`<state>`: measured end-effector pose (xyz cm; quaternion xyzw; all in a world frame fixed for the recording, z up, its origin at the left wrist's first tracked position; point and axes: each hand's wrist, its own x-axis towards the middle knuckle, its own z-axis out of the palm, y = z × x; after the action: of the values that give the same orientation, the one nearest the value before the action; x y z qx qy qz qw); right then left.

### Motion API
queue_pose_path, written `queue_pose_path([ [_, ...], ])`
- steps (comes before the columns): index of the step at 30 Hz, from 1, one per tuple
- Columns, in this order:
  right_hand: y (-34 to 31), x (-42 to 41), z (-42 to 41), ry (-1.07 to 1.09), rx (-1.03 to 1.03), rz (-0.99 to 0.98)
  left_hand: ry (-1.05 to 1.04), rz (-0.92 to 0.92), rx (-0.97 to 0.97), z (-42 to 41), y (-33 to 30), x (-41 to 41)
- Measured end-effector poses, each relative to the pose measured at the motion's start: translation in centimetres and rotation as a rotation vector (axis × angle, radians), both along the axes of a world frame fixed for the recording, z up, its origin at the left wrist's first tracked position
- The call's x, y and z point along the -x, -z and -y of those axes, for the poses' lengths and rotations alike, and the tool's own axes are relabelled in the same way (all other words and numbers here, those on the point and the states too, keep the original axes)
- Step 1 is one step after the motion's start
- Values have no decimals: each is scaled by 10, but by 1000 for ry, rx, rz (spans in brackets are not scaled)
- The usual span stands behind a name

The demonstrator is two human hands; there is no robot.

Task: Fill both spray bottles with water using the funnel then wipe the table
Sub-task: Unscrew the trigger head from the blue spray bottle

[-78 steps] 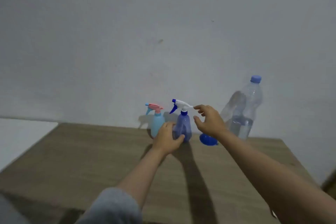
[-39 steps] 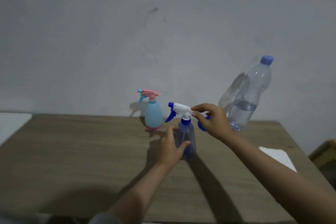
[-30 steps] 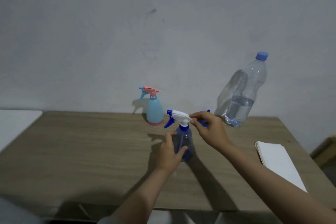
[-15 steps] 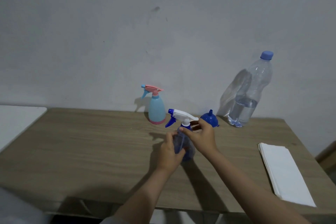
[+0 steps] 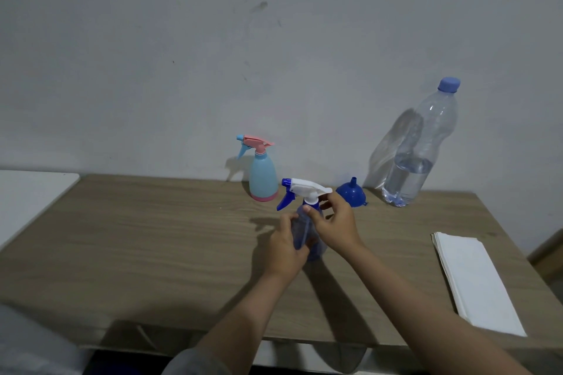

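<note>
The dark blue spray bottle (image 5: 307, 234) stands upright on the bench (image 5: 152, 246), nearer the person than it was two seconds ago, when it stood back by the wall beside the light blue spray bottle (image 5: 263, 178). The right hand (image 5: 333, 224) has slid from the back of the white trigger head (image 5: 304, 189) down to the blue collar just under it, where its fingers (image 5: 307, 209) now pinch. The left hand (image 5: 285, 248) stays wrapped around the body, fingers clenched on the plastic.

The dark blue spray bottle is see-through, with a thin tube showing inside; its head is on, nozzle pointing left. Whether it holds any water cannot be told.

Just behind it and to the left stands the light blue spray bottle, with a pink head and pink base, close to the wall. Just behind it to the right sits the blue funnel (image 5: 352, 195), mouth down and spout up — half a second ago it was in much the same spot. Farther right of the dark blue spray bottle stands a tall clear water bottle (image 5: 417, 158), blue cap on, about a third full. Well to the right — near the bench's right edge — lies a folded white cloth (image 5: 475, 283), which was out of sight at first.
</note>
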<state>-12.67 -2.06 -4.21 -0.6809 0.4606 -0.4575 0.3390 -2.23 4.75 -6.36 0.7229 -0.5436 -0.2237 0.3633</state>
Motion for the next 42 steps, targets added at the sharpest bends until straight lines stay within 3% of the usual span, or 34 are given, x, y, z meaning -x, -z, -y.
queue_pose_path([
  [6, 4, 10, 3, -58, 16, -54, 49, -65, 5, 3, 1, -3],
  [12, 0, 10, -3, 21, -82, 150, 34, -84, 54, 2, 3, 0],
  [19, 8, 9, -6, 14, -78, 103, 47, -61, 40, 3, 4, -1],
  [23, 4, 8, -7, 55, -128, 199, 33, -35, 36, 2, 4, 0],
  [42, 7, 5, -8, 33, -138, 133, 35, -77, 22, 3, 3, 1],
])
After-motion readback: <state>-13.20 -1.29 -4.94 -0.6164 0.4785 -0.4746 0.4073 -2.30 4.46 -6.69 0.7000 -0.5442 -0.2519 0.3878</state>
